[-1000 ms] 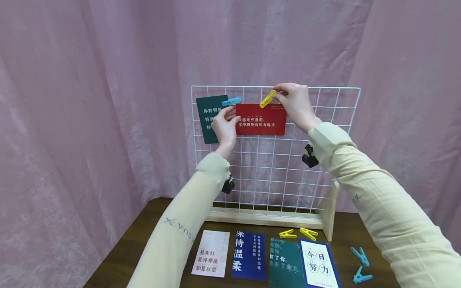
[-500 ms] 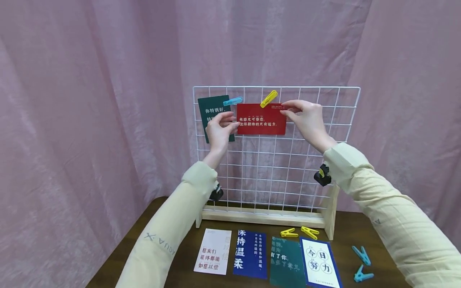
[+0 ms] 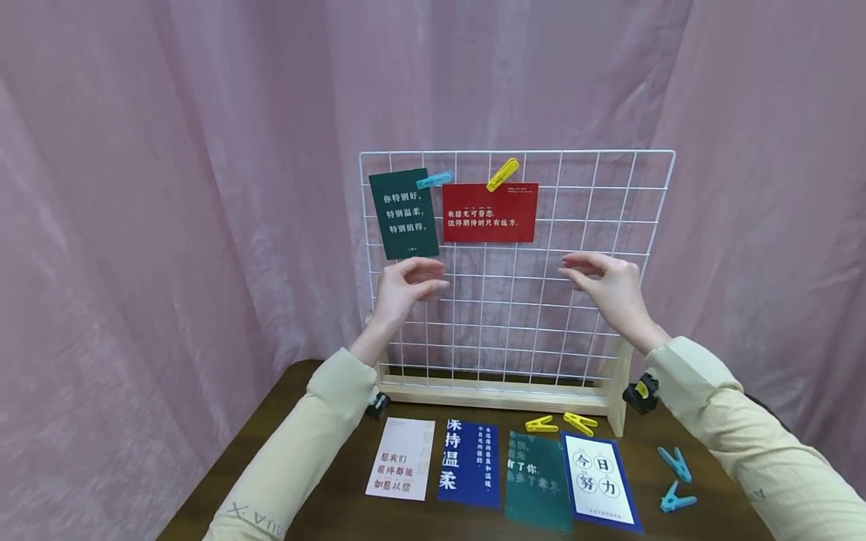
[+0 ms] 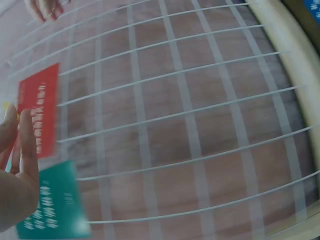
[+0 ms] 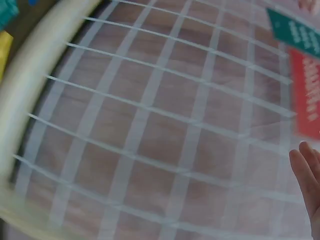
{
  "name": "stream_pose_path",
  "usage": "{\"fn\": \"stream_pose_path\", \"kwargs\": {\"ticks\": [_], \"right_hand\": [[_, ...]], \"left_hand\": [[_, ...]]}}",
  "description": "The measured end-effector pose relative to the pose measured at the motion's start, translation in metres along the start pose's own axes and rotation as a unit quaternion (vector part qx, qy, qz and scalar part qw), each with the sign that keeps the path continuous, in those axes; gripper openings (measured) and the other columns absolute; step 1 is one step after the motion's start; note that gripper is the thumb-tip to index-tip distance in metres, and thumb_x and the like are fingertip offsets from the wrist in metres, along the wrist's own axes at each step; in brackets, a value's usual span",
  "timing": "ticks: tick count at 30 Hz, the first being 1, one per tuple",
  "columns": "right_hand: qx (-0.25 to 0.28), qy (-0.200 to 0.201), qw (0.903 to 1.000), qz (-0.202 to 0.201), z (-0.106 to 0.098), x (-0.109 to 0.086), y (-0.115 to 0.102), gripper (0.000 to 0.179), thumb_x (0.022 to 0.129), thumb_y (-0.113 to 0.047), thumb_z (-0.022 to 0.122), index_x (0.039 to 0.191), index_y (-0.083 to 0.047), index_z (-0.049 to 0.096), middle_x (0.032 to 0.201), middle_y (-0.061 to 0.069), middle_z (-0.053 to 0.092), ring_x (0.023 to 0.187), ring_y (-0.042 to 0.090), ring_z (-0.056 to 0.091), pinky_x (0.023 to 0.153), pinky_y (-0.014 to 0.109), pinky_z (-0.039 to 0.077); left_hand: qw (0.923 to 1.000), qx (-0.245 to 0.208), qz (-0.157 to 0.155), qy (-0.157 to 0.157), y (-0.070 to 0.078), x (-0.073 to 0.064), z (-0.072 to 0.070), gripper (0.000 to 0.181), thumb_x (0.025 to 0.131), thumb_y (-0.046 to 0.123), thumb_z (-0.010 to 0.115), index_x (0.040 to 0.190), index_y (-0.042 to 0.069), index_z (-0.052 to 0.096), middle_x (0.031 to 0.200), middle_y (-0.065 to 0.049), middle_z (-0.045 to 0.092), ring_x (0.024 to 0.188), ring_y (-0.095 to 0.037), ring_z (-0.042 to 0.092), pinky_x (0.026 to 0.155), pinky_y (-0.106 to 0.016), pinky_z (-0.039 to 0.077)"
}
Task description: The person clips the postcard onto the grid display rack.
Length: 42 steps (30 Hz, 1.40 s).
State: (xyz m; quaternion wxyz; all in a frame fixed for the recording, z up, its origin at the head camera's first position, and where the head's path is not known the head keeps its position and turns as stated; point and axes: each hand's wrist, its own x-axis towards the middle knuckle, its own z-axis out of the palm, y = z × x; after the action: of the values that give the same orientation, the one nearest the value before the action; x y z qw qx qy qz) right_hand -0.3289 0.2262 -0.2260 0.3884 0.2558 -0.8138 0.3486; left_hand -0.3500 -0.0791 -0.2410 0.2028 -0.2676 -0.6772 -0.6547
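On the white wire grid [image 3: 514,289] hang two cards near the top. The green card [image 3: 406,214] is tilted, with a blue clip [image 3: 435,180] at its upper right corner. Beside it the red card [image 3: 490,218] hangs level under a slanted yellow clip [image 3: 503,174]. My left hand [image 3: 408,289], holding nothing, hovers just below the green card with fingers loosely bent. To the right of and below the red card, my right hand [image 3: 605,285] is also free of any object, its fingers relaxed. In the right wrist view the fingers [image 5: 306,170] appear below the red card.
Four cards lie in a row on the dark table [image 3: 271,436]: a white card [image 3: 401,458], a blue card [image 3: 470,466], a green printed card [image 3: 537,488] and a blue-edged card [image 3: 601,481]. Yellow clips [image 3: 541,424] and blue clips [image 3: 676,499] lie nearby.
The right hand let go of the yellow clip, touched the red card's right edge, then moved down and right. The left hand came off the red card's left edge and dropped lower.
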Motion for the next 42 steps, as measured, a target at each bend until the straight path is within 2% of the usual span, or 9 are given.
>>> {"fn": "stream_pose_path", "kwargs": {"ticks": [5, 11, 19, 24, 26, 28, 33, 35, 42], "right_hand": [[0.015, -0.008, 0.9989, 0.044, -0.002, -0.033, 0.027, 0.019, 0.084, -0.005, 0.063, 0.102, 0.003, 0.065, 0.091, 0.014, 0.066, 0.071, 0.011, 0.063, 0.059, 0.017, 0.048], [0.031, 0.004, 0.9955, 0.09, -0.005, -0.074, 0.047, 0.02, 0.084, -0.003, 0.063, 0.103, 0.004, 0.064, 0.092, 0.017, 0.065, 0.069, 0.0, 0.06, 0.059, 0.021, 0.049], [0.055, -0.012, 0.989, 0.137, 0.007, -0.132, 0.07, 0.02, 0.083, -0.006, 0.065, 0.101, 0.003, 0.065, 0.092, 0.016, 0.064, 0.075, 0.023, 0.063, 0.061, 0.024, 0.049], [0.099, -0.019, 0.9828, 0.154, 0.043, -0.176, 0.158, 0.022, 0.082, -0.019, 0.068, 0.103, -0.012, 0.067, 0.093, 0.005, 0.064, 0.077, 0.018, 0.061, 0.06, 0.022, 0.049], [0.076, -0.012, 0.9834, 0.164, 0.059, -0.194, 0.196, 0.022, 0.081, -0.023, 0.068, 0.103, -0.019, 0.067, 0.093, 0.0, 0.064, 0.076, 0.014, 0.06, 0.059, 0.021, 0.049], [0.031, -0.014, 0.983, 0.181, 0.069, -0.208, 0.215, 0.022, 0.081, -0.031, 0.067, 0.103, -0.026, 0.066, 0.093, -0.005, 0.063, 0.075, 0.011, 0.06, 0.058, 0.021, 0.049], [0.01, -0.036, 0.9739, 0.224, 0.073, -0.222, 0.211, 0.025, 0.078, -0.043, 0.066, 0.101, -0.031, 0.064, 0.093, -0.012, 0.061, 0.075, 0.007, 0.059, 0.059, 0.023, 0.05], [0.019, -0.04, 0.9701, 0.239, 0.071, -0.223, 0.205, 0.027, 0.077, -0.044, 0.066, 0.1, -0.03, 0.065, 0.092, -0.011, 0.062, 0.074, 0.007, 0.06, 0.059, 0.023, 0.05], [0.014, -0.063, 0.965, 0.254, 0.069, -0.225, 0.197, 0.027, 0.08, -0.04, 0.065, 0.099, -0.021, 0.066, 0.092, -0.004, 0.064, 0.077, 0.013, 0.061, 0.062, 0.026, 0.05]], "left_hand": [[0.9975, 0.014, -0.056, -0.041, -0.029, -0.022, -0.006, 0.029, 0.073, -0.004, 0.072, 0.1, -0.008, 0.063, 0.093, -0.019, 0.064, 0.073, -0.021, 0.063, 0.064, -0.035, 0.051], [0.9945, 0.038, -0.069, -0.068, -0.066, -0.054, -0.02, 0.028, 0.073, -0.004, 0.071, 0.099, -0.01, 0.062, 0.091, -0.022, 0.062, 0.072, -0.023, 0.063, 0.064, -0.033, 0.051], [0.9876, 0.043, -0.134, -0.069, -0.115, -0.087, -0.027, 0.026, 0.073, -0.007, 0.07, 0.098, -0.011, 0.062, 0.091, -0.025, 0.061, 0.071, -0.026, 0.062, 0.063, -0.033, 0.051], [0.9862, 0.084, -0.123, -0.072, -0.129, -0.097, -0.024, 0.024, 0.071, -0.007, 0.072, 0.094, -0.009, 0.064, 0.087, -0.021, 0.063, 0.072, -0.025, 0.061, 0.061, -0.031, 0.051], [0.9855, 0.089, -0.125, -0.072, -0.131, -0.101, -0.025, 0.024, 0.071, -0.007, 0.072, 0.093, -0.009, 0.065, 0.084, -0.021, 0.063, 0.071, -0.025, 0.061, 0.059, -0.03, 0.051], [0.9845, 0.084, -0.133, -0.077, -0.127, -0.106, -0.027, 0.024, 0.071, -0.01, 0.07, 0.094, -0.011, 0.064, 0.084, -0.023, 0.062, 0.072, -0.027, 0.061, 0.06, -0.031, 0.051], [0.9826, 0.086, -0.149, -0.07, -0.145, -0.116, -0.038, 0.029, 0.068, -0.012, 0.072, 0.095, -0.011, 0.063, 0.084, -0.021, 0.063, 0.072, -0.027, 0.062, 0.061, -0.031, 0.051], [0.9826, 0.107, -0.137, -0.064, -0.16, -0.118, -0.043, 0.03, 0.066, -0.009, 0.075, 0.094, -0.009, 0.065, 0.085, -0.018, 0.064, 0.072, -0.025, 0.063, 0.06, -0.03, 0.051], [0.9739, 0.195, -0.087, -0.076, -0.171, -0.122, -0.052, 0.028, 0.064, -0.007, 0.077, 0.089, -0.001, 0.068, 0.086, -0.011, 0.065, 0.073, -0.025, 0.061, 0.061, -0.027, 0.049]]}}
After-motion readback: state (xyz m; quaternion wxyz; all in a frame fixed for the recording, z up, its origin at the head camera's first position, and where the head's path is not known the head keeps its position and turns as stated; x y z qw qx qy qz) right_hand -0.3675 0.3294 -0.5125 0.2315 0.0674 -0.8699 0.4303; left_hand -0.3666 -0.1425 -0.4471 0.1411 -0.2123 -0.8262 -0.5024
